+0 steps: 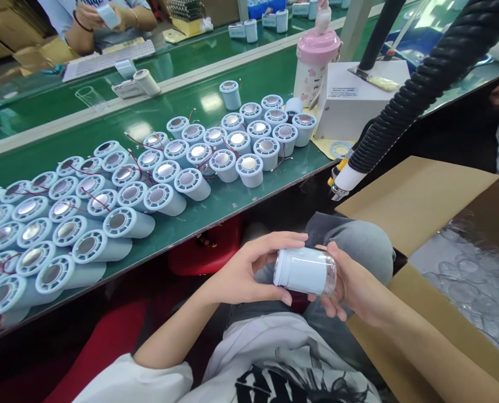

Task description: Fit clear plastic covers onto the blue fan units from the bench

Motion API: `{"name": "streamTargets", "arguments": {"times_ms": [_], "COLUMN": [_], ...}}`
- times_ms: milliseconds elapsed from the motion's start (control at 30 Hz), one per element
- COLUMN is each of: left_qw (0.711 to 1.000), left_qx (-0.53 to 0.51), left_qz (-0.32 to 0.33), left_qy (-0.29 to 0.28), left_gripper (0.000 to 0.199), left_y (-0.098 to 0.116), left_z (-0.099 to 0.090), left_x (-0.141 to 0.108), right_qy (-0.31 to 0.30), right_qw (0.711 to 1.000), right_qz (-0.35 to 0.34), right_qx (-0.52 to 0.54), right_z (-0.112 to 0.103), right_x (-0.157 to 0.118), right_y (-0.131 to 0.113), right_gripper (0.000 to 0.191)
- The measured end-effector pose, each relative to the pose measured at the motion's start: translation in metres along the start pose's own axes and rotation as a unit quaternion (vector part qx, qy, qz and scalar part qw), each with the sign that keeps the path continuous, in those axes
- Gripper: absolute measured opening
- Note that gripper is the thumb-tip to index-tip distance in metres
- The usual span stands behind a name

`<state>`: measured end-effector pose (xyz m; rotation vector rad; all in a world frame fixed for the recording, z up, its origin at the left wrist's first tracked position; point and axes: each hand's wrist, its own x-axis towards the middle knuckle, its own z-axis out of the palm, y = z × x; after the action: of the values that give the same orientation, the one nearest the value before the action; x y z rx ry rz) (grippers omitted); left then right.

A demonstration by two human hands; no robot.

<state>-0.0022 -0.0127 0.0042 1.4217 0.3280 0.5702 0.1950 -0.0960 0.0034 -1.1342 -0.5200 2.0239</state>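
Note:
Above my lap, a light blue cylindrical housing (297, 271) lies on its side between my hands. A clear plastic cup (332, 274) surrounds at least its right part. My left hand (249, 271) grips the left end, with the thumb below and fingers over the top. At the right, my right hand (356, 282) holds the cup's closed end, its lower fingers partly hidden behind it. Many similar blue cylinders (249, 163) stand in rows on the green bench, with round metallic centres on top and thin red wires among them.
An open cardboard box (421, 196) of clear plastic cups (476, 280) stands at my right. A black corrugated hose (421, 84) hangs over the bench edge near a white box-shaped device (354, 98) and pink bottle (316, 56). Across the green bench (216, 215), a co-worker's hands (102, 17) hold a pale blue part.

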Motion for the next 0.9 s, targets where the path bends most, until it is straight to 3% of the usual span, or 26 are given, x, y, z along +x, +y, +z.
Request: {"name": "streamTargets", "arguments": {"times_ms": [167,267,333,433,500,567,633,667,700,833,900], "left_qw": [0.998,0.995,0.994,0.994,0.992,0.991,0.989,0.989,0.989,0.994,0.994], "left_qx": [0.066,0.098,0.105,0.083,0.051,0.017,-0.009,-0.015,-0.016,0.015,0.010], "left_qz": [0.012,-0.003,-0.015,-0.055,-0.087,-0.106,-0.116,-0.121,-0.125,-0.103,-0.105], "left_qy": [0.003,0.012,0.022,0.052,0.071,0.083,0.088,0.085,0.078,0.033,0.019], "left_gripper": [0.070,0.066,0.064,0.060,0.055,0.053,0.051,0.052,0.054,0.073,0.075], "left_y": [0.002,0.006,0.008,0.012,0.013,0.014,0.013,0.013,0.012,0.011,0.012], "left_z": [0.002,0.004,0.007,0.011,0.013,0.014,0.013,0.012,0.010,0.004,0.002], "left_x": [-0.002,-0.004,-0.005,-0.008,-0.009,-0.009,-0.009,-0.009,-0.009,-0.009,-0.009], "right_qy": [-0.031,-0.056,-0.061,-0.010,0.037,0.048,0.031,0.024,0.021,-0.021,-0.051], "right_qw": [0.995,0.993,0.996,0.991,0.948,0.866,0.788,0.775,0.787,0.934,0.965], "right_qz": [0.093,0.099,0.064,-0.083,-0.228,-0.360,-0.434,-0.439,-0.420,-0.239,-0.190], "right_qx": [0.026,0.015,-0.011,-0.108,-0.218,-0.344,-0.435,-0.454,-0.452,-0.266,-0.171], "right_z": [0.001,-0.001,-0.004,-0.011,-0.016,-0.020,-0.022,-0.022,-0.021,-0.016,-0.015], "right_x": [0.000,0.001,0.000,-0.002,-0.004,-0.005,-0.005,-0.005,-0.005,-0.006,-0.006], "right_y": [-0.004,-0.002,0.001,0.006,0.006,0.005,0.003,0.003,0.002,0.002,0.002], "right_gripper": [0.070,0.075,0.074,0.061,0.059,0.070,0.068,0.066,0.063,0.057,0.051]}}
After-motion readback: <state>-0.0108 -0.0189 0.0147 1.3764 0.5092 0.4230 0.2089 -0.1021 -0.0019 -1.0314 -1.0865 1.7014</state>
